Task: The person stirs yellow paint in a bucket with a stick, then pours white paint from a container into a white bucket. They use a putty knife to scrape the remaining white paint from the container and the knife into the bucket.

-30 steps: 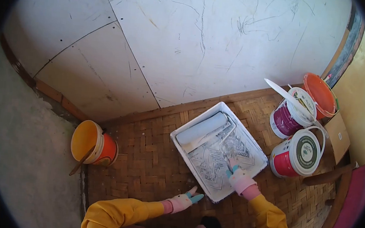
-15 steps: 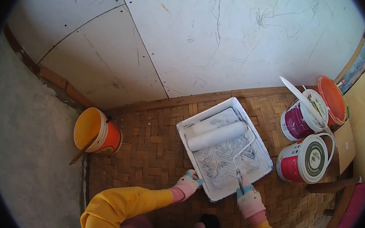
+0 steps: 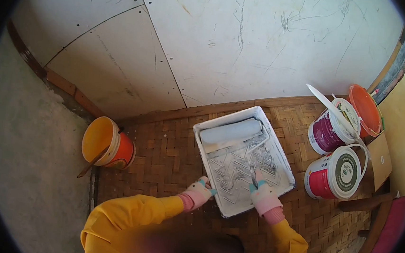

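Note:
A paint roller [image 3: 231, 131] with a thick sleeve lies in the far, deeper end of the white paint tray [image 3: 276, 153]. Its wire frame runs back toward me along the tray's right half. My right hand [image 3: 264, 196], in a patterned glove, is closed round the roller's handle above the near part of the tray. At the tray's near left edge is my left hand [image 3: 199, 193], also gloved, its fingers closed on the rim. Wet white paint streaks the ridged tray bottom.
An orange bucket [image 3: 123, 150] with a stick stands at the left. Two lidded paint buckets [image 3: 323, 131] [image 3: 319, 182], an orange bucket [image 3: 366, 111] and a cardboard piece [image 3: 380, 157] are at the right. A white panel wall [image 3: 265, 50] rises behind the woven floor [image 3: 158, 147].
The roller has moved away from me and left, into the tray's far end, and my right hand has shifted with it. The tray and my left hand appear slightly further left.

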Available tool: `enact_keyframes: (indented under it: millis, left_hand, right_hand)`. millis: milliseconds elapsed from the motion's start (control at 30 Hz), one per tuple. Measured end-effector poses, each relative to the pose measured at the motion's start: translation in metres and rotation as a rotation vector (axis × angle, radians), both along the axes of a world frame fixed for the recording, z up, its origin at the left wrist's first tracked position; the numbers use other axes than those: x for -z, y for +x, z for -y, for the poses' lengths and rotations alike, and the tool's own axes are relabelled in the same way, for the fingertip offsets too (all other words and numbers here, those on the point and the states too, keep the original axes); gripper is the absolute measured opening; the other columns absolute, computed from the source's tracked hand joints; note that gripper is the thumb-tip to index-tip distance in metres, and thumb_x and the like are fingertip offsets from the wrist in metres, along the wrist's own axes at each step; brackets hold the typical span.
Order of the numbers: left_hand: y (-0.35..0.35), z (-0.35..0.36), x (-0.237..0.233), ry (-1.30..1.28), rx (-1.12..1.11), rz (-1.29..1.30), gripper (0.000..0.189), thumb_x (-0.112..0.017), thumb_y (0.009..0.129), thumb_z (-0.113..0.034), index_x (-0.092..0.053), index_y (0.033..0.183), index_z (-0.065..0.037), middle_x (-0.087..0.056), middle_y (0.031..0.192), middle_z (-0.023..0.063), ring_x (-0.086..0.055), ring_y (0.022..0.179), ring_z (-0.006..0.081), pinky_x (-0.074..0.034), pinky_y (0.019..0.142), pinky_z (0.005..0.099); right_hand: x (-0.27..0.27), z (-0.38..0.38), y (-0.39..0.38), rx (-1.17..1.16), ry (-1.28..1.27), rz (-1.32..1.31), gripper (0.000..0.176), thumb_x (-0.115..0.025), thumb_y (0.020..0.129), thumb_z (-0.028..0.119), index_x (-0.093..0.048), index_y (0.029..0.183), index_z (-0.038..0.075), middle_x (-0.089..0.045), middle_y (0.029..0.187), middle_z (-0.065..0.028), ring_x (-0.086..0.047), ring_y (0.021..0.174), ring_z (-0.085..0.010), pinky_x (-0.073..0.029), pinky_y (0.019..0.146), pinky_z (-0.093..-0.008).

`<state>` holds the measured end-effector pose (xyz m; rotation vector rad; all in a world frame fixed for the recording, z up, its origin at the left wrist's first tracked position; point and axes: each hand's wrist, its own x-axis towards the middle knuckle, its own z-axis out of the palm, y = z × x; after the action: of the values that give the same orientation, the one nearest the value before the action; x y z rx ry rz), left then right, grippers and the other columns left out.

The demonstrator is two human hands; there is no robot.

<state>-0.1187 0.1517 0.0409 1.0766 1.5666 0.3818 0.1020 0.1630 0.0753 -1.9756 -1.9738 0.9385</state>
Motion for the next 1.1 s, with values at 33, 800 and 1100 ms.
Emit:
enact_keyframes:
  millis: [33, 800, 1100]
  left_hand:
    - [-0.007, -0.004, -0.002, -0.016, 0.02, -0.049, 0.023, -0.06, 0.079, -0.012, -0.049, 0.096, -0.001, -0.059, 0.085, 0.0096, -0.059, 0.077, 0.0167, -0.048, 0.065, 0.027]
    - [-0.085, 0.027, 0.026, 0.158, 0.179, -0.14, 0.038, -0.063, 0.072, -0.029, -0.052, 0.1, -0.005, -0.059, 0.09, 0.0122, -0.056, 0.087, 0.0253, -0.043, 0.077, 0.0329]
    - [-0.116, 0.023, 0.048, 0.11, -0.091, 0.157, 0.026, -0.067, 0.069, -0.003, -0.053, 0.091, 0.0, -0.058, 0.077, 0.0065, -0.054, 0.068, 0.0151, -0.045, 0.062, 0.0272]
  right_hand:
    - [0.004, -0.003, -0.003, 0.004, 0.002, 0.004, 0.049, -0.049, 0.082, 0.024, -0.036, 0.126, 0.007, -0.056, 0.089, -0.0264, -0.053, 0.083, -0.042, -0.043, 0.073, -0.0427]
    - [0.024, 0.085, -0.046, -0.145, 0.455, 0.089, 0.047, -0.047, 0.081, 0.014, -0.034, 0.124, 0.003, -0.057, 0.076, -0.0226, -0.055, 0.067, -0.0385, -0.044, 0.06, -0.0425]
    - [0.025, 0.057, -0.099, -0.076, -0.003, 0.126, 0.056, -0.039, 0.084, 0.024, -0.017, 0.132, 0.006, -0.059, 0.088, -0.0211, -0.057, 0.075, -0.0375, -0.044, 0.068, -0.0429]
